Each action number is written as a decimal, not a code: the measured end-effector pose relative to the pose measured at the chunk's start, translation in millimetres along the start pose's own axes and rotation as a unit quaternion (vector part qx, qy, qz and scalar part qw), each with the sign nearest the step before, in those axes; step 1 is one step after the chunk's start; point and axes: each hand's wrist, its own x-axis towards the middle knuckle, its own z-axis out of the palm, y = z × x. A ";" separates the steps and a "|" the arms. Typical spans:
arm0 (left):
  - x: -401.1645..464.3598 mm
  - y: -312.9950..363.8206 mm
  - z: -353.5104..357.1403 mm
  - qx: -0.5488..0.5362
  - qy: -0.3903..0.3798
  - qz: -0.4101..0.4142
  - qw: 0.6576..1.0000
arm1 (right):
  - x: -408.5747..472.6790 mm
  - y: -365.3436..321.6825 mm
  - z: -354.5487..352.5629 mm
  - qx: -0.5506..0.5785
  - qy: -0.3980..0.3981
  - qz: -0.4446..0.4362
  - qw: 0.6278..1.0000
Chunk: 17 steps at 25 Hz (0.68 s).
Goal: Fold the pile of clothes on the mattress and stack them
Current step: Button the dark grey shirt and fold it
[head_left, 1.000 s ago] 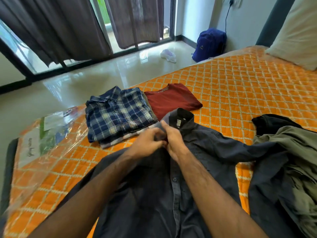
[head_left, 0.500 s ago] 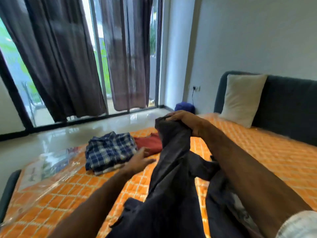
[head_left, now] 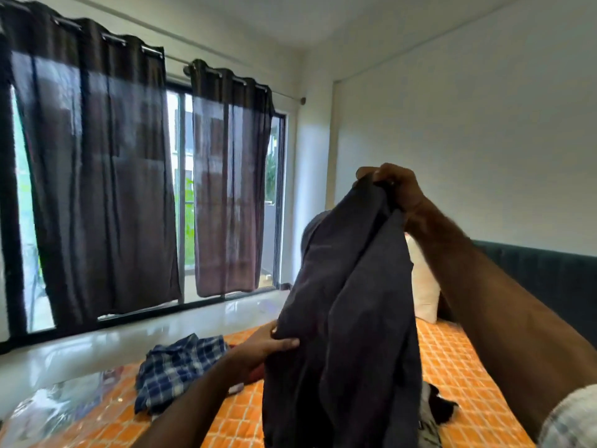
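The right hand point(head_left: 395, 185) grips the dark shirt point(head_left: 342, 318) at its top; the shirt hangs straight below this grip. The left hand point(head_left: 265, 345) apparently pinches its lower edge, above the mattress point(head_left: 452, 367).

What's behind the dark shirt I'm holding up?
Behind the dark shirt, a white pillow and the orange mattress show partly; the rest there is covered.

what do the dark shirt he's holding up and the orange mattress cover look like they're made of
Dark shirt: looks like soft woven cotton or a blend, matte; it hangs in limp folds from the right hand with no sheen. The exact fibre can't be told.

Mattress cover: looks like quilted fabric, orange with pale stitched diamond lines, slightly puffed between them; likely a synthetic or cotton blend.
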 end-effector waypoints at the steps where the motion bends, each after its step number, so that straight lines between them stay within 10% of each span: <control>1: -5.1 -3.0 1.4 0.005 -0.024 -0.002 1.000 | -1.6 0.7 -7.6 -0.023 0.032 -0.006 0.999; 9: -20.4 72.0 -44.9 0.180 0.290 0.199 0.919 | -13.4 33.7 -91.4 -0.337 0.315 -0.025 0.887; 13: -30.4 139.2 -82.2 0.375 0.411 0.265 0.787 | -28.0 51.0 -123.6 -0.420 0.387 0.012 0.821; 17: -45.2 176.1 -84.9 0.542 0.510 0.290 0.602 | -34.7 61.2 -115.5 -0.387 0.401 -0.016 0.830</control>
